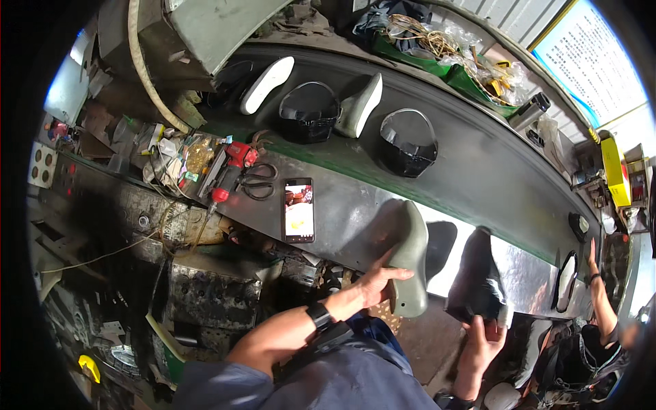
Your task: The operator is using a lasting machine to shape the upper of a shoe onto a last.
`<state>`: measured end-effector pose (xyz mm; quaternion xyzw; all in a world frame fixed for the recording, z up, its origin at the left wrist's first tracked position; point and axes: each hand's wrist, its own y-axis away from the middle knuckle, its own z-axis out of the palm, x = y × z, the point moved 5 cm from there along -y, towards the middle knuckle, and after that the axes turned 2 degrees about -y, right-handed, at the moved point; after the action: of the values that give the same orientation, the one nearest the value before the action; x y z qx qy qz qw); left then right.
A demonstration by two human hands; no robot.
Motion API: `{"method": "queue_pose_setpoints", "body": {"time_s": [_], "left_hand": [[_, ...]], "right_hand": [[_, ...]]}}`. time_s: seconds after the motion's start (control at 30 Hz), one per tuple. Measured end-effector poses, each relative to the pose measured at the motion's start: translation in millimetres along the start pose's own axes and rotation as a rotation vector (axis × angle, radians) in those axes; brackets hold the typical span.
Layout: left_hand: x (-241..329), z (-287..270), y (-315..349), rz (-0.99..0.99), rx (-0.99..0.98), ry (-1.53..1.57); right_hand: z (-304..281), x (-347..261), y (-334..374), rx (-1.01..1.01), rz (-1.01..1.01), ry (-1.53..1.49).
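My left hand (378, 283) is closed round the heel end of a grey-green shoe last (411, 256), its toe pointing away from me over the metal bench edge. In my right hand (484, 342), thumb and fingers pinch the near end of a black shoe upper (476, 277). Something white wraps the tip of one right finger. The last and the upper are apart, side by side. Farther off on the black belt (478, 157) stand two black shoe uppers (309, 116) (408, 145), a grey last with a pale sole (360, 106) and a white-soled piece (268, 85).
Left of my hands, a lit phone (299, 210) lies on the metal bench (348, 215), near scissors (258, 182) and a red-and-black power tool (236, 164). Green bins (471, 87) line the belt's far side. A co-worker's arm (601, 301) reaches in at the right, near other shoe pieces (566, 280).
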<state>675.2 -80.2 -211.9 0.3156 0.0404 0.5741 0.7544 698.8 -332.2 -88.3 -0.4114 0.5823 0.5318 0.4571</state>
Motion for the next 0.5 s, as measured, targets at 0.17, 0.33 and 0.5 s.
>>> {"method": "queue_pose_setpoints", "body": {"time_s": [0.17, 0.33, 0.5], "left_hand": [[6, -14, 1, 0.153, 0.337, -0.497], [-13, -35, -6, 0.146, 0.655, -0.856], [-9, 9, -2, 0.124, 0.812, -0.916]], "right_hand": [[-82, 132, -61, -0.042, 0.381, -0.614], [-43, 146, -42, -0.213, 0.608, -0.874], [-18, 136, -43, -0.222, 0.535, -0.873]]}}
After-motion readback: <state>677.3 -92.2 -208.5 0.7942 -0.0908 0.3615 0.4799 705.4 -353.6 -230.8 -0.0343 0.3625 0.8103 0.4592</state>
